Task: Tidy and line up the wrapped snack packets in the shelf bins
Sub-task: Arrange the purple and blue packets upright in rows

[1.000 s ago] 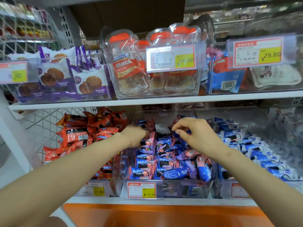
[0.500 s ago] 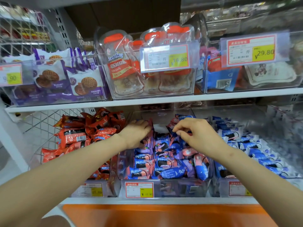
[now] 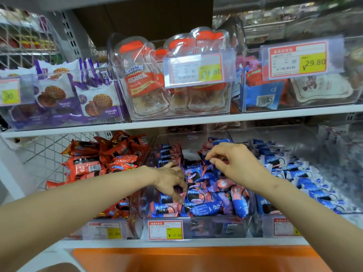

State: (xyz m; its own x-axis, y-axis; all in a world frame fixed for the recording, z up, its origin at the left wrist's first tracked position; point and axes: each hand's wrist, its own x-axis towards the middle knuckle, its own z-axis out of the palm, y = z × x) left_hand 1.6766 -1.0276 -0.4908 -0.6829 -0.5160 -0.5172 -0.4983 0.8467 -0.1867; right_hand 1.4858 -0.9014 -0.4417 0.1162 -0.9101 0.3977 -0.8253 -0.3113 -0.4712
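Blue-and-pink snack packets lie jumbled in the middle bin under both hands, one pinched by the left hand. Red packets are piled left of it, blue-white packets right of the right hand.

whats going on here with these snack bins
A person is sorting pink-and-blue wrapped snack packets in the clear plastic middle bin on the lower shelf. The left hand curls its fingers down among the front packets. The right hand hovers over the back ones, fingertips drawn together. Whether either grips a packet is unclear. The pile looks jumbled.
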